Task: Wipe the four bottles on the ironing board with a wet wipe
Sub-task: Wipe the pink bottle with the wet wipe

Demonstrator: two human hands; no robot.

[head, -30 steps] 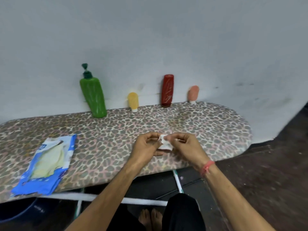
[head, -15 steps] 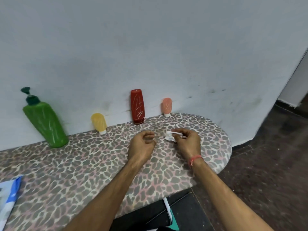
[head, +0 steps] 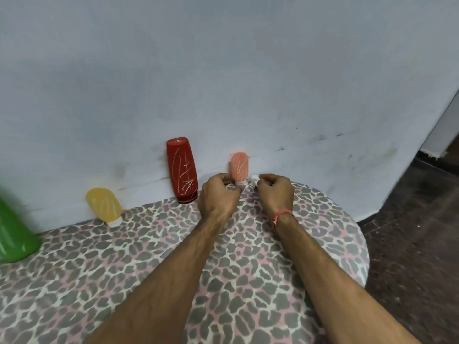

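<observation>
Both bare forearms stretch forward side by side, the left hand (head: 218, 194) loosely curled, the right hand (head: 274, 192) pinching a small crumpled white wet wipe (head: 253, 179).

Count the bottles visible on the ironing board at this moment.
4, all along the wall: green bottle cut off at the left edge, yellow bottle, red bottle, and pink bottle between the left hand and right hand.

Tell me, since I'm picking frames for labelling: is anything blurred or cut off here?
Head view: the green plastic bottle is motion-smeared and cropped at the left edge; the red upside-down bottle and small peach tube are fairly sharp; wide-angle bending curves the leopard-print ironing board.
</observation>
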